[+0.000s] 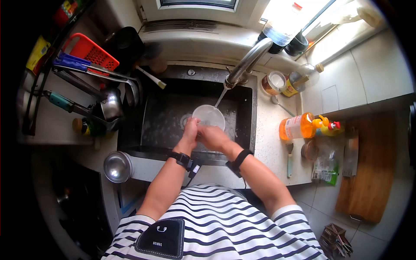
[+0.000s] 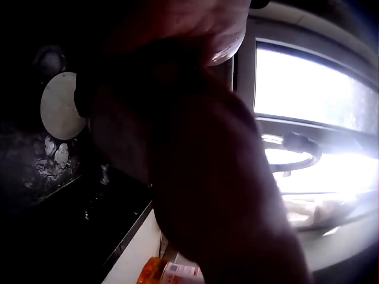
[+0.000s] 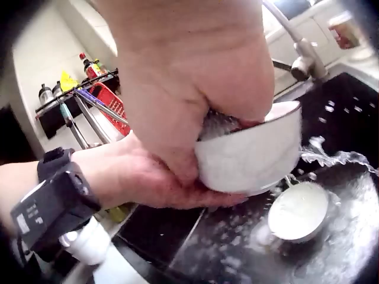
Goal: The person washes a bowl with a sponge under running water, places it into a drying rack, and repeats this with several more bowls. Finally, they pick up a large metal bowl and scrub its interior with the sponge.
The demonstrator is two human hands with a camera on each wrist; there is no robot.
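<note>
Striped shirt [image 1: 216, 216]; left hand [image 1: 190, 131] holding bowl [image 3: 254, 160] underneath, right hand [image 1: 213, 138] reaching inside

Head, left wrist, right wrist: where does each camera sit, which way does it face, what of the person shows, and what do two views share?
Head: on the head, facing forward and down at the sink and bowl; left hand, right hand, forearms and shirt show.
Left wrist: on that wrist, facing past a dark arm to the window; which arm is unclear.
Right wrist: on that wrist, facing along the right hand to the bowl; the left hand shows too.
Shared: head and right wrist both show the bowl and red basket.
</note>
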